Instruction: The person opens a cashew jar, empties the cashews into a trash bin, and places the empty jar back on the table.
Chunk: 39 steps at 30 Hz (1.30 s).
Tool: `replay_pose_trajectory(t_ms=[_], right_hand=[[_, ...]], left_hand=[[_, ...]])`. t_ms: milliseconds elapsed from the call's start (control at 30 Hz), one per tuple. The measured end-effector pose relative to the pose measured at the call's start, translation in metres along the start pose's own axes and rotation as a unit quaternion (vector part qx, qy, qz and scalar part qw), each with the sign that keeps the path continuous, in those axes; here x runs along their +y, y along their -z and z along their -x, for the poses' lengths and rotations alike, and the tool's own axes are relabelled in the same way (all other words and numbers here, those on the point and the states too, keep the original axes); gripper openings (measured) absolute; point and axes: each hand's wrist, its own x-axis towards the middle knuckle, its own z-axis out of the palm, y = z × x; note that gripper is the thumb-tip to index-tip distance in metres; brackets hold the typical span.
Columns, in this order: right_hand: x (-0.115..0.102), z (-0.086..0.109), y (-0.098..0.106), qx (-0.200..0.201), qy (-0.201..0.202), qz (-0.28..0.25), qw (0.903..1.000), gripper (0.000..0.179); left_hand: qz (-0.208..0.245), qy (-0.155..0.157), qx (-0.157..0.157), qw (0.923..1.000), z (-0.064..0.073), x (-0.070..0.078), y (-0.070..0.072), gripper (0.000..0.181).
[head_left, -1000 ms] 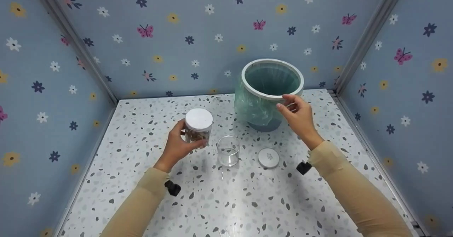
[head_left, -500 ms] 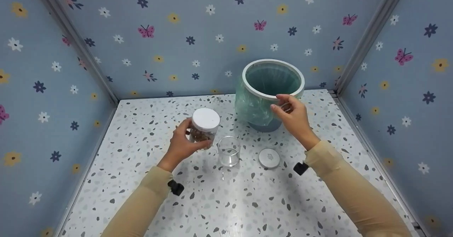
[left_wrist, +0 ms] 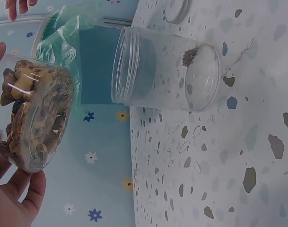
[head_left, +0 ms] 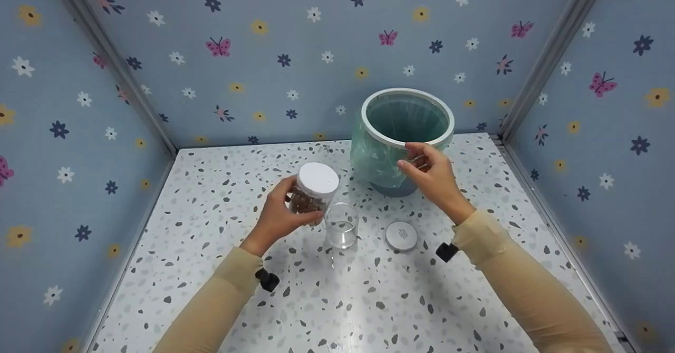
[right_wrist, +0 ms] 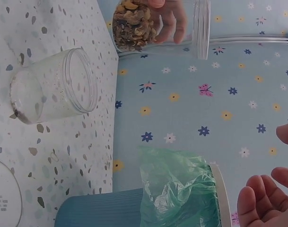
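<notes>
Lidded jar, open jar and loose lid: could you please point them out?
Lidded jar (head_left: pixel 312 198), head view, its clear side.
Open jar (left_wrist: pixel 165 71), left wrist view, middle of its wall.
Loose lid (head_left: pixel 401 236), head view, its upward face.

Speckled tbl (head_left: pixel 379 284), blue walls (head_left: pixel 337 36) w/ flowers (head_left: pixel 421 13).

— what sort of place is pictured here?
— a small booth (head_left: pixel 337 34): blue panels (head_left: pixel 68 152), printed with flowers (head_left: pixel 421 14) and butterflies (head_left: pixel 218 47), rise on three sides of a speckled white table (head_left: pixel 306 289).
— what gives the booth away?
— grey metal strips (head_left: pixel 549 60) join the panels at both back corners, with the table set close between them.
— a home, perhaps?
— a jar (head_left: pixel 315 192) and a lined bin (head_left: pixel 382 138) are household goods, yet the bin stands on the table itself. where the booth itself stands cannot be told.
</notes>
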Motion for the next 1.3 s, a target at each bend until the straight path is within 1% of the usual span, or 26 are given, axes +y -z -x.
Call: replay_pose_trajectory(t_ms=[200, 467, 767, 1067, 1300], right_hand=[[-0.001, 0.001, -0.001, -0.044, 0.005, -0.007, 0.9990, 0.051], [-0.001, 0.004, -0.002, -0.092, 0.015, 0.005, 0.9957, 0.061], [-0.003, 0.007, -0.005, -0.141, 0.016, 0.027, 0.9895, 0.072], [-0.005, 0.008, -0.008, -0.161, 0.025, 0.043, 0.9857, 0.075], [-0.006, 0.009, -0.012, -0.166, 0.030, 0.036, 0.9850, 0.074]], left_hand=[[-0.003, 0.003, -0.015, 0.9999, -0.001, 0.005, -0.004, 0.088], [-0.007, 0.024, -0.030, 0.9992, -0.002, 0.009, -0.007, 0.091], [-0.023, 0.003, -0.037, 0.9990, -0.002, 0.012, -0.011, 0.092], [-0.030, -0.015, -0.044, 0.9984, -0.003, 0.016, -0.015, 0.090], [-0.045, -0.023, -0.049, 0.9975, -0.006, 0.022, -0.019, 0.089]])
